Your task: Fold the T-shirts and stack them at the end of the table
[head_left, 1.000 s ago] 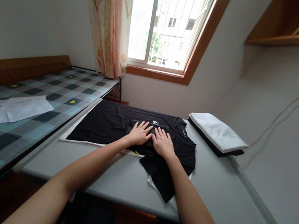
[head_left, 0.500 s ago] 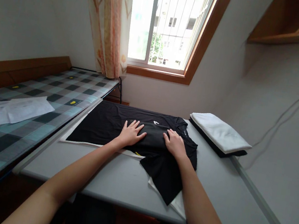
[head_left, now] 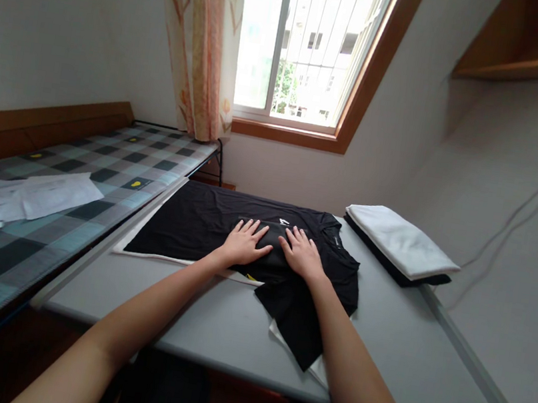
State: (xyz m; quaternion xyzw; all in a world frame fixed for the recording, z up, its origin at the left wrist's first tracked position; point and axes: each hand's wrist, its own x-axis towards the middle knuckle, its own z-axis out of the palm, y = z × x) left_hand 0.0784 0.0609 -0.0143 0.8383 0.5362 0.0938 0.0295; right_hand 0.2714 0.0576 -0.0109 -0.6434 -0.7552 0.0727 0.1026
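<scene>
A black T-shirt [head_left: 186, 216] with a small white logo lies spread out, its collar toward the right and one sleeve pointing toward me. White cloth [head_left: 152, 256] shows along its near edge and below the sleeve. On the shirt's middle is a flat dark rectangular piece [head_left: 271, 237]; I cannot tell what it is. My left hand [head_left: 244, 243] rests flat on this piece with fingers spread. Beside it, my right hand [head_left: 300, 253] also lies flat, fingers stretched out. A small gap separates the two thumbs. Neither hand grips anything.
The shirt lies on a grey table [head_left: 211, 317]. At the table's right back, a folded white cloth [head_left: 397, 241] sits on a folded black one [head_left: 390, 271]. A checked bed [head_left: 72, 199] with papers [head_left: 41, 198] stands left. Behind are a window and curtain [head_left: 203, 50].
My right hand has slid left across the dark piece, closer to my left hand. My left hand stays flat in nearly the same place. The whole view has shifted slightly.
</scene>
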